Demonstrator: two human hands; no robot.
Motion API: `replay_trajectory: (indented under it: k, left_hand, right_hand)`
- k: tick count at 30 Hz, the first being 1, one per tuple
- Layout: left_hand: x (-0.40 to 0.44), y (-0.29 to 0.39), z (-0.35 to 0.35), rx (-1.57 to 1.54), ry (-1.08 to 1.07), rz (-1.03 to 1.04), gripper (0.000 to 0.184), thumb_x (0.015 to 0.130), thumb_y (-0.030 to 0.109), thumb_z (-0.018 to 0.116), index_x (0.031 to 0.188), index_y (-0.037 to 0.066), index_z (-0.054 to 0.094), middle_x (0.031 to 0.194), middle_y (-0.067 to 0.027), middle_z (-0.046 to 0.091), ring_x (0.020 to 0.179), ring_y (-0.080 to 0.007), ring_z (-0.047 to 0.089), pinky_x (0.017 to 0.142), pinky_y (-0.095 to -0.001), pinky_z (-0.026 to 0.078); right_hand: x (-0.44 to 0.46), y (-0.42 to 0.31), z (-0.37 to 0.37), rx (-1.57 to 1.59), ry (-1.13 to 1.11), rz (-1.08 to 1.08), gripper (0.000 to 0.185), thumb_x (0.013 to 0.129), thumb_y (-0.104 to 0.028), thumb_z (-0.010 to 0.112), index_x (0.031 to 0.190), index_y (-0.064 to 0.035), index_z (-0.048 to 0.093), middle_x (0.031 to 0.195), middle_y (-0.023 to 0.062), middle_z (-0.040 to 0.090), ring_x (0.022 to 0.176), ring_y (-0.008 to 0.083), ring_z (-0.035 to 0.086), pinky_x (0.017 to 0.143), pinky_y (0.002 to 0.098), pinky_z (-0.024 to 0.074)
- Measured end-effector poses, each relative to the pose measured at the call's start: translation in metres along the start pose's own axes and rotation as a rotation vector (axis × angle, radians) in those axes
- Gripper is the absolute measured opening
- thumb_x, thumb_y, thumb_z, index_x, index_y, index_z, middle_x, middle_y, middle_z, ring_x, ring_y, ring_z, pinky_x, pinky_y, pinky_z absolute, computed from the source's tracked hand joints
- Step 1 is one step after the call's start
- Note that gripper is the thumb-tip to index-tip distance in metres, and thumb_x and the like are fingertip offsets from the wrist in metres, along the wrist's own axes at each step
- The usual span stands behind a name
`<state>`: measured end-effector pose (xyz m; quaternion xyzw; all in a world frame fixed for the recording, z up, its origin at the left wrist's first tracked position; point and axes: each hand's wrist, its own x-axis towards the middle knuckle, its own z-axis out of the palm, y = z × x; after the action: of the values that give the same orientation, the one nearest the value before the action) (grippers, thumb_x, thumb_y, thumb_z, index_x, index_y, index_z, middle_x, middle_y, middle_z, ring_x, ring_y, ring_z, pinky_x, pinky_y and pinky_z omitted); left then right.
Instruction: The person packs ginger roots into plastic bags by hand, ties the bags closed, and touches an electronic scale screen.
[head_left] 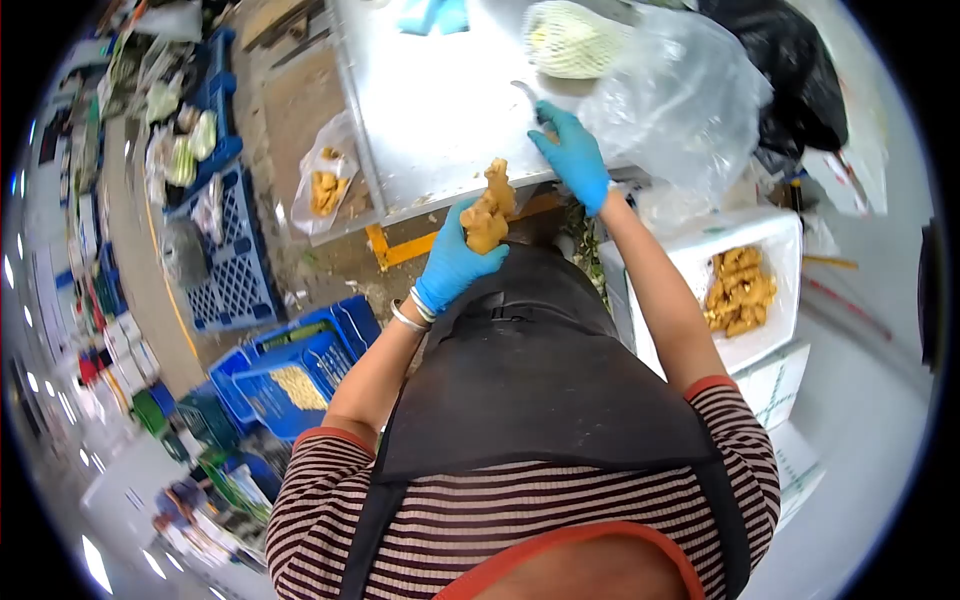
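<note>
My left hand point(458, 262), in a blue glove, is wrapped round a knobby piece of ginger point(484, 222) near the front edge of the metal table point(430, 120). My right hand point(574, 158), also gloved in blue, is over the table with thumb and fingers closed round the dark handle of a small knife with a curved blade point(524, 90). More ginger point(740, 292) lies in a white foam box point(785, 255) to the right. A clear plastic bag point(306, 200) with a few ginger pieces point(326, 190) lies left of the table.
On the table's right side are a produce item in a foam net point(570, 40) and a large clear bag point(690, 90), with a black bag point(790, 70) beyond. Blue crates point(300, 380) and a blue pallet point(232, 260) stand left on the floor. A person point(180, 503) is far off, lower left.
</note>
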<state>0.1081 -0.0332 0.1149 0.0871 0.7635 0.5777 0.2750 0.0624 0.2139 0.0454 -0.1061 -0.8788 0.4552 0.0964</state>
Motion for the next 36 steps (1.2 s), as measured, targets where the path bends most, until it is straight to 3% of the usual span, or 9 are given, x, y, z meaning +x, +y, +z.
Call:
replay_trajectory:
  k: [3,5,9,13,18,27,30,34,36]
  left_hand:
    - [-0.010,-0.003,-0.026,0.072,0.191,0.063,0.064,0.071,0.017,0.078,0.127,0.002,0.049,0.111,-0.0125,0.062,0.101,-0.0195,0.060,0.089,-0.0334,0.049]
    - [-0.013,-0.007,-0.039,0.088,0.284,0.044,0.062,0.071,0.016,0.077,0.125,0.002,0.051,0.109,-0.0125,0.063,0.099,-0.0205,0.062,0.088,-0.0339,0.050]
    - [-0.018,0.000,-0.057,0.130,0.342,-0.043,0.056,0.071,0.018,0.076,0.121,0.003,0.055,0.105,-0.0142,0.065,0.096,-0.0241,0.065,0.087,-0.0348,0.051]
    - [-0.015,0.007,-0.060,0.229,0.190,-0.143,0.055,0.071,0.022,0.077,0.118,0.003,0.058,0.103,-0.0147,0.067,0.094,-0.0246,0.066,0.085,-0.0346,0.052]
    - [-0.006,0.025,-0.028,0.285,-0.102,-0.108,0.058,0.069,0.026,0.078,0.118,0.003,0.057,0.104,-0.0186,0.067,0.097,-0.0312,0.066,0.086,-0.0375,0.052]
    - [0.003,0.070,0.091,0.402,-0.731,-0.036,0.051,0.068,0.023,0.074,0.114,0.004,0.061,0.102,-0.0178,0.067,0.092,-0.0321,0.066,0.085,-0.0380,0.051]
    - [0.001,0.074,0.116,0.363,-0.795,0.113,0.053,0.068,0.023,0.074,0.116,0.004,0.061,0.104,-0.0181,0.067,0.095,-0.0326,0.065,0.085,-0.0387,0.051]
    - [0.000,0.089,0.137,0.336,-0.788,0.190,0.054,0.068,0.024,0.076,0.117,0.005,0.061,0.106,-0.0186,0.066,0.097,-0.0351,0.064,0.086,-0.0406,0.050]
    - [-0.004,0.082,0.139,0.454,-0.766,0.142,0.054,0.067,0.026,0.078,0.114,0.004,0.062,0.105,-0.0192,0.065,0.097,-0.0371,0.063,0.085,-0.0419,0.050]
  right_hand:
    - [0.043,0.044,0.055,-0.463,-0.072,0.013,0.057,0.083,-0.023,0.070,0.130,0.0017,0.048,0.107,0.0219,0.062,0.100,0.0372,0.061,0.087,0.0433,0.0510]
    - [0.061,0.040,0.064,-0.704,-0.159,0.164,0.032,0.082,-0.018,0.067,0.105,0.0027,0.060,0.104,0.0232,0.064,0.098,0.0379,0.063,0.085,0.0438,0.0520]
    - [0.067,0.039,0.070,-0.651,-0.119,0.012,0.019,0.083,-0.013,0.060,0.099,-0.0032,0.063,0.093,0.0195,0.063,0.089,0.0371,0.063,0.078,0.0464,0.0517]
    - [0.019,-0.021,0.034,-0.187,-0.052,-0.360,0.028,0.085,-0.006,0.055,0.113,-0.0094,0.061,0.093,0.0163,0.060,0.083,0.0354,0.060,0.071,0.0444,0.0489]
    - [-0.089,-0.057,-0.041,-0.827,-0.372,-0.436,0.043,0.080,-0.009,0.055,0.123,-0.0143,0.058,0.084,0.0059,0.055,0.068,0.0211,0.059,0.056,0.0337,0.0487]
    - [-0.221,-0.019,-0.126,-0.728,-0.299,0.137,0.032,0.083,-0.008,0.054,0.114,-0.0121,0.058,0.091,0.0082,0.060,0.078,0.0254,0.065,0.064,0.0380,0.0539]
    - [-0.270,0.012,-0.144,-0.573,-0.062,0.174,0.032,0.084,-0.006,0.052,0.114,-0.0114,0.057,0.099,0.0100,0.063,0.081,0.0294,0.066,0.065,0.0410,0.0538]
    - [-0.349,0.062,-0.193,-0.418,0.135,0.754,0.020,0.089,-0.007,0.051,0.106,-0.0109,0.059,0.100,0.0112,0.065,0.087,0.0322,0.065,0.075,0.0412,0.0521]
    - [-0.342,0.038,-0.195,-0.451,0.177,0.589,0.021,0.089,-0.008,0.051,0.108,-0.0114,0.059,0.099,0.0101,0.064,0.085,0.0298,0.066,0.071,0.0397,0.0523]
